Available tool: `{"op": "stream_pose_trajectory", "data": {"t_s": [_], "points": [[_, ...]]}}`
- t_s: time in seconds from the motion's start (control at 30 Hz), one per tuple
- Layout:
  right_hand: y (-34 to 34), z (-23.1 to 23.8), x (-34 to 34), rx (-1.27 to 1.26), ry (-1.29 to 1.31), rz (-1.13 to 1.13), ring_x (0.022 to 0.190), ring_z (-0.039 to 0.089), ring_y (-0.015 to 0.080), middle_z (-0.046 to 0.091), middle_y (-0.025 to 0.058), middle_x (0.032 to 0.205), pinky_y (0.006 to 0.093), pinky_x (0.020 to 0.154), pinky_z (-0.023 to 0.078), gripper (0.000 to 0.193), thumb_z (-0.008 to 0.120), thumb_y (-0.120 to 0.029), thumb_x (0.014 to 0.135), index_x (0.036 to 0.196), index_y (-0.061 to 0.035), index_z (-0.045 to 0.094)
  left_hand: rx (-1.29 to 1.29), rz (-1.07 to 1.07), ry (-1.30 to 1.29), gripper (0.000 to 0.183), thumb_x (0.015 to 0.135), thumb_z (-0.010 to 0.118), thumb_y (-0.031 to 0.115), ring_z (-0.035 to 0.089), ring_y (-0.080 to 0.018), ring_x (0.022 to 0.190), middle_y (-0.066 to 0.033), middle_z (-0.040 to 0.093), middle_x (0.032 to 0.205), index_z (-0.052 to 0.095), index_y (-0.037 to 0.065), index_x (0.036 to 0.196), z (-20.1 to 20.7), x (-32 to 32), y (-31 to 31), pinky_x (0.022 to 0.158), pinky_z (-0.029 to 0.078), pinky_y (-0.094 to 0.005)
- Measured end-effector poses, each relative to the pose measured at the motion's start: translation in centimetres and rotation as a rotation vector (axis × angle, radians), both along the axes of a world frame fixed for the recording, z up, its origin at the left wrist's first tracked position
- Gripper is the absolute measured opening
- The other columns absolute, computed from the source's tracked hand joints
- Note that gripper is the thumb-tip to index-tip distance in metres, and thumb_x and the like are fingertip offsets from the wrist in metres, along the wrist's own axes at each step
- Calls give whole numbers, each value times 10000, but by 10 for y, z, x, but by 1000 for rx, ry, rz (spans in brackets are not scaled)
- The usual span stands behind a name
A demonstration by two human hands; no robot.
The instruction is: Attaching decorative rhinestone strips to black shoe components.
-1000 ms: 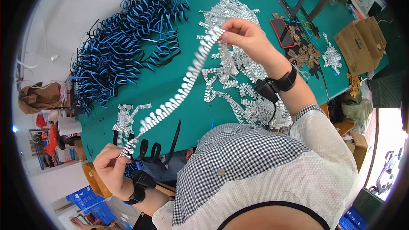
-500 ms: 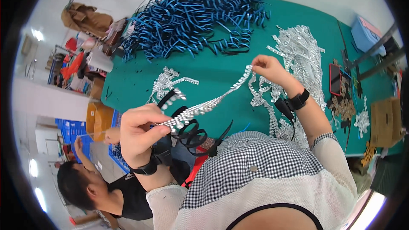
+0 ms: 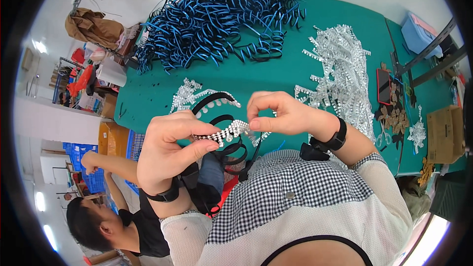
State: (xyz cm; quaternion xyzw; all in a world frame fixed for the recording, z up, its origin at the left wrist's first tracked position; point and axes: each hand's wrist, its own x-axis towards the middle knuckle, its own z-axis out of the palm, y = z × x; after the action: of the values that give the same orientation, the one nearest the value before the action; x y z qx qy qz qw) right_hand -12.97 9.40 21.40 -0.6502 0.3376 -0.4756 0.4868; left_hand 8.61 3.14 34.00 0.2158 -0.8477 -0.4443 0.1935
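One silver strip (image 3: 232, 131) between two hands over a green table (image 3: 148, 102).
The left hand (image 3: 167, 145) pinches the strip; the right hand (image 3: 283, 113) meets its right end, but I cannot tell whether it grips. One blue-and-black coil heap (image 3: 217, 27) lies far left, with two silver piles nearer: one small, left (image 3: 185, 94), one large, right (image 3: 342, 64). Hands and strip hide some table. One phone (image 3: 383, 87) and one cardboard box (image 3: 446, 135) are right; one co-worker (image 3: 148, 231), near left.

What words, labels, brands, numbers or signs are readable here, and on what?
None readable.
Cardboard box: any print too small and blurred to read.
Red-edged smartphone: dark screen, no text visible.
Held silver rhinestone trim: no lettering visible.
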Motion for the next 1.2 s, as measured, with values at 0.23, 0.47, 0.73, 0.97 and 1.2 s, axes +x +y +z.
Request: {"op": "stream_pose_trajectory", "data": {"t_s": [0.23, 0.47, 0.73, 0.97, 1.2], "points": [[9, 6, -7, 281, -179, 117, 752, 532, 97, 591, 29, 772, 250, 676, 429, 240, 627, -251, 825, 833, -11, 618, -82, -41, -24, 215, 645, 732, 53, 515, -111, 531, -58, 568, 617, 672, 10, 846, 2, -6, 2, 495, 363, -233], [28, 43, -27, -41, 20, -299, 623, 498, 93, 551, 21, 673, 241, 555, 391, 105, 641, -141, 773, 779, -36, 653, -168, 3, -54, 199, 656, 710, 31, 525, -129, 558, -69, 578, 628, 663, 0, 847, -1, -9, -1, 514, 379, -241], [67, 84, -28, -520, 326, -380, 547, 501, 171, 524, 15, 629, 286, 491, 389, 85, 705, -130, 688, 710, -83, 637, -97, -2, -3, 189, 635, 723, 32, 512, -133, 554, -68, 573, 613, 663, -7, 810, -10, -12, -4, 521, 373, -245], [71, 79, -36, -363, 222, -383, 513, 485, 142, 512, 18, 603, 259, 455, 366, 79, 710, -116, 691, 730, -72, 659, -79, -81, 165, 235, 581, 754, 75, 505, -163, 544, -63, 567, 585, 658, -29, 768, -6, -15, -3, 518, 358, -267], [58, 66, -44, -278, 54, -310, 517, 427, 82, 525, 12, 620, 227, 448, 319, 80, 691, -119, 742, 771, -46, 679, -20, -212, 352, 261, 561, 777, 112, 487, -173, 503, -63, 561, 571, 666, -28, 753, -13, -18, -2, 501, 354, -278]]}}
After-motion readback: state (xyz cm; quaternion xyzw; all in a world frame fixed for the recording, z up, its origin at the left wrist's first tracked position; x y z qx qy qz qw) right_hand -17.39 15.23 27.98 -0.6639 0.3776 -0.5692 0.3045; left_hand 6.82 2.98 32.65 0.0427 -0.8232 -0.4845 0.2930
